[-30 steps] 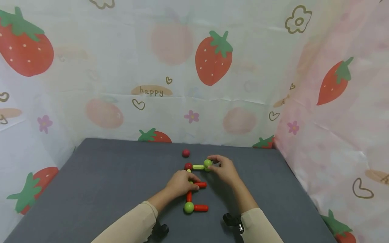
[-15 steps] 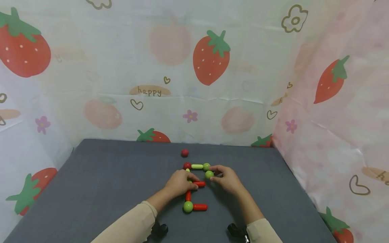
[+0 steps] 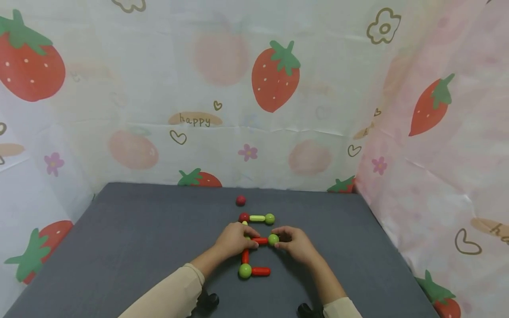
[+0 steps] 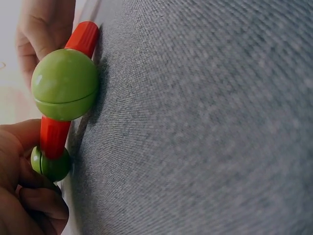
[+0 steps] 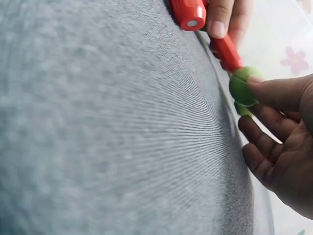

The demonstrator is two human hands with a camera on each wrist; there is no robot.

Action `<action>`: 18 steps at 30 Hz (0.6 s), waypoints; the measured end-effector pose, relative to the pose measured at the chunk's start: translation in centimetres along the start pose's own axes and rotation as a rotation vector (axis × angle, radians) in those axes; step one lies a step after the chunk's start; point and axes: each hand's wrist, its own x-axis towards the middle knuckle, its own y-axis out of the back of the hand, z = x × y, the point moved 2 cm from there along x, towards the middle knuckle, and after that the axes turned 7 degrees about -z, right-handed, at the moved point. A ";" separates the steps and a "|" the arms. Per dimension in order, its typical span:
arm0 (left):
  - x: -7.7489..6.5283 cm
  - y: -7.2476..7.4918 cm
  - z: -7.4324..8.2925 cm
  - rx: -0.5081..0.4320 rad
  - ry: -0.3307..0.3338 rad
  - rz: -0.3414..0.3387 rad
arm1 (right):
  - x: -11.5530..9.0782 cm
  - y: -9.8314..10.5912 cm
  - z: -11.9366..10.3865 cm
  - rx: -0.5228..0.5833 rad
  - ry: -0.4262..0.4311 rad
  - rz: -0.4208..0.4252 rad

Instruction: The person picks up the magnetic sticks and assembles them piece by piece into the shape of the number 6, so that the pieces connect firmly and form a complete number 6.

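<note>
A frame of magnetic sticks and balls lies on the table, with one upright side and three arms to the right. My left hand point(image 3: 234, 240) grips its middle joint, fingers round a green ball point(image 4: 50, 164) there and thumb by the middle red stick point(image 3: 260, 240). My right hand point(image 3: 296, 243) pinches another green ball point(image 3: 273, 240) between thumb and fingers, right at that stick's outer end. The near corner is a larger-looking green ball point(image 4: 66, 83) with a red stick point(image 3: 261, 271), whose free end shows a silver disc in the right wrist view.
At the frame's far side, a dark red ball point(image 3: 244, 217), a yellow-green stick point(image 3: 257, 218) and a green ball point(image 3: 270, 218) stand in a row. A loose red ball point(image 3: 241, 200) lies beyond, near the grey table's back edge. A strawberry-print cloth point(image 3: 167, 88) hangs behind.
My right hand has brought its green ball from beside the far arm's end ball toward me, to the end of the middle red stick. The left hand has stayed at the middle joint.
</note>
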 end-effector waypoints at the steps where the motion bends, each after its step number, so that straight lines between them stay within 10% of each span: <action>1: 0.0 0.0 0.0 0.002 0.000 0.000 | 0.0 -0.1 0.1 0.003 0.002 -0.003; 18: 0.0 -0.1 -0.1 0.052 -0.003 0.001 | 0.0 -0.3 0.4 0.017 0.005 -0.052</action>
